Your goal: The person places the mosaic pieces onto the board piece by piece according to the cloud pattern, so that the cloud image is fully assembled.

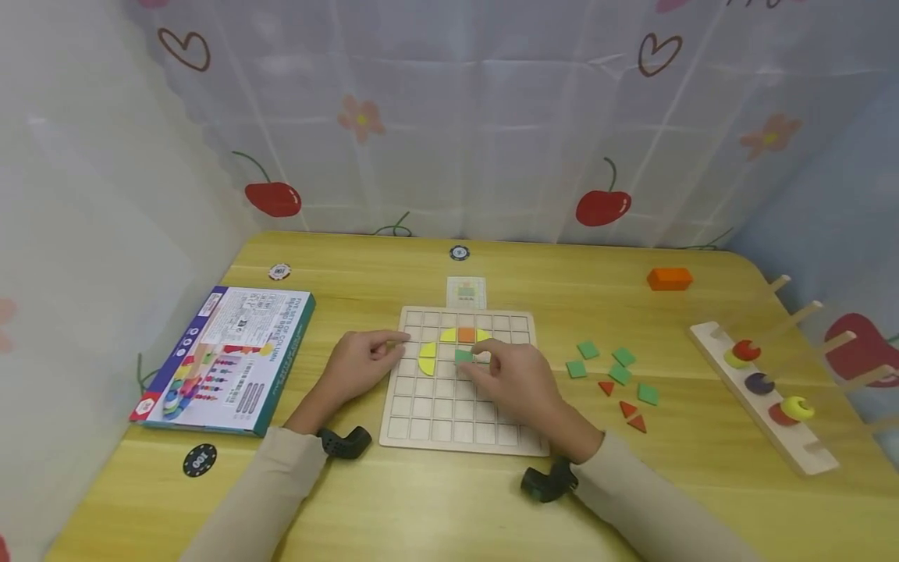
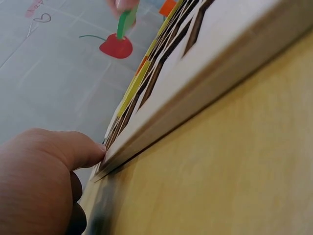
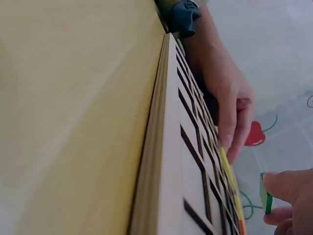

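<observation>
A pale, cherry-printed curtain [image 1: 449,172] is hanging behind a yellow wood-grain table [image 1: 421,507]. At the centre of the frame, the right hand [image 1: 516,382] is pinching a green tile [image 1: 463,356] in a narrow grip, its fingers hiding part of the tile and several cells of the gridded board [image 1: 442,430]. The left hand [image 1: 361,363] is touching the board's left edge, its grip relaxed, thumb and forefinger slightly apart. Both sleeves [image 1: 260,492] are running off the bottom of the frame. At left, a box [image 1: 232,351] is showing "FIVE SETS OF COLUMN", its smaller print blurring. A black disc [image 1: 200,460] at lower left is reading "100". Above the board, a card [image 1: 456,300] is bearing a pattern too fine to make out. At far right, a peg rack [image 1: 764,402] is standing, its nearest peg running out of frame.
</observation>
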Motion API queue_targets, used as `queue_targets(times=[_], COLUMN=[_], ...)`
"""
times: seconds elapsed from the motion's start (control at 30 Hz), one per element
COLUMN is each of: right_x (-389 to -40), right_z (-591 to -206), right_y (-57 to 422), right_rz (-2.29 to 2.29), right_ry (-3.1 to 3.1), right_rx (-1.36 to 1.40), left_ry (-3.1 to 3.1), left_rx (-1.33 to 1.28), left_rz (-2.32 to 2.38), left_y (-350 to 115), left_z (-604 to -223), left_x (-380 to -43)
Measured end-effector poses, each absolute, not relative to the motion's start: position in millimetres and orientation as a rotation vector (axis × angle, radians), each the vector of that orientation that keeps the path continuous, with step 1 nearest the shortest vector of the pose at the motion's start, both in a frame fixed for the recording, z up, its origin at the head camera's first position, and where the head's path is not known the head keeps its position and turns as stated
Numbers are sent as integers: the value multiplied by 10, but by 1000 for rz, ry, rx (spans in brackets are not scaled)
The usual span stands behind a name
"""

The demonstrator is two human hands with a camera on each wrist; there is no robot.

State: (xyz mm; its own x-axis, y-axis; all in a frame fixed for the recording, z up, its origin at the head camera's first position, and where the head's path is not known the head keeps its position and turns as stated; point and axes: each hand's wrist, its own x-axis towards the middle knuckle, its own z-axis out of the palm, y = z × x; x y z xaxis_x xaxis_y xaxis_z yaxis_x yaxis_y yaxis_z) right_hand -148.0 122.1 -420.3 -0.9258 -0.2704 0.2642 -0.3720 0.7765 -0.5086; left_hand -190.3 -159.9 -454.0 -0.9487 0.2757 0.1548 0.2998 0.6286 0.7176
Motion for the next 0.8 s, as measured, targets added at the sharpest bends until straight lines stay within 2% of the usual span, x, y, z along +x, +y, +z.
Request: queue_targets(times=[0.27,0.8], right_x=[-1686,-1674], right_z=[-4336,-4387], right_y=[935,907], right_rz=[818,724], right_ry=[-2795,-2747], right_rx=[507,572], left_ry=[-2805,-2806], left_rx=[-504,-520], left_rz=[-1227,-1199], left_y=[-1601,-1604], left_z=[-4559,-4567], left_x=[-1914,-1920])
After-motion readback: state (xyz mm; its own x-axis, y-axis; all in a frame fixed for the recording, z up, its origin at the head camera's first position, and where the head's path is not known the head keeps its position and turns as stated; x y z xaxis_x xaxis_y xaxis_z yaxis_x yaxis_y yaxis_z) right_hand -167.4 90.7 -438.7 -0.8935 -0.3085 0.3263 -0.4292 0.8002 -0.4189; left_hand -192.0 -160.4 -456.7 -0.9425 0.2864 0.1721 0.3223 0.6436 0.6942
